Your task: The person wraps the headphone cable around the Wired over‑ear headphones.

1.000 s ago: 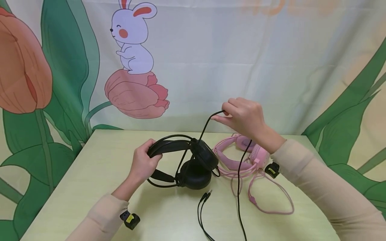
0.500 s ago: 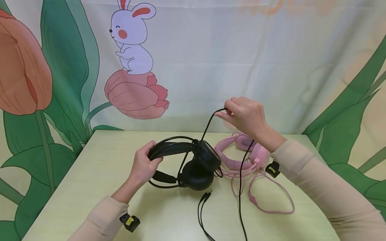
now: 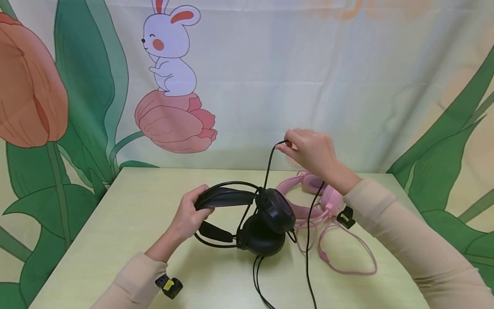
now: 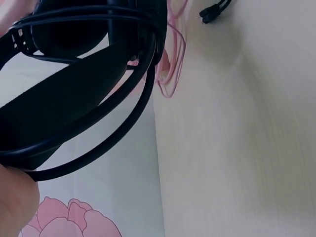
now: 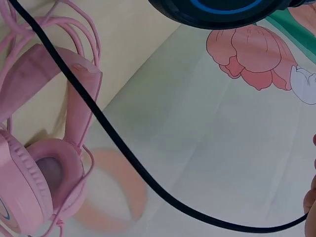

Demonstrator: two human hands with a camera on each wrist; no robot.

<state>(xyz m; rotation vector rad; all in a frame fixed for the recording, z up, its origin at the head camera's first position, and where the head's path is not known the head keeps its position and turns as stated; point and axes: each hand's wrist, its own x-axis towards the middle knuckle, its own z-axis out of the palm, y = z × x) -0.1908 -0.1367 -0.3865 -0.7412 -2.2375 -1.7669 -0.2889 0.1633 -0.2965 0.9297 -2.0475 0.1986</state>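
My left hand [image 3: 190, 212] grips the black headphones [image 3: 275, 210] by the headband, fingers around the padded strip. They hang sideways over the table, ear cups to the right. In the left wrist view the headband [image 4: 98, 113] crosses close in front of the camera. Higher and to the right, my right hand [image 3: 311, 150] pinches the black cable [image 3: 269, 165] between thumb and fingers. From that pinch one part runs down to the ear cups, and another drops behind the wrist to the table's front. In the right wrist view the cable [image 5: 143, 170] sweeps down to the fingertips.
Pink headphones [image 3: 295, 210] lie on the pale table [image 3: 115, 240] behind and right of the black pair, their pink cable [image 3: 349, 273] looped in front. Black plugs [image 4: 211, 13] lie on the table in the left wrist view. A printed curtain [image 3: 270, 64] hangs behind.
The left hand and black headphones have shifted right and slightly toward the front, now covering the plugs in the head view. The right hand keeps its pinch on the cable, barely moving.
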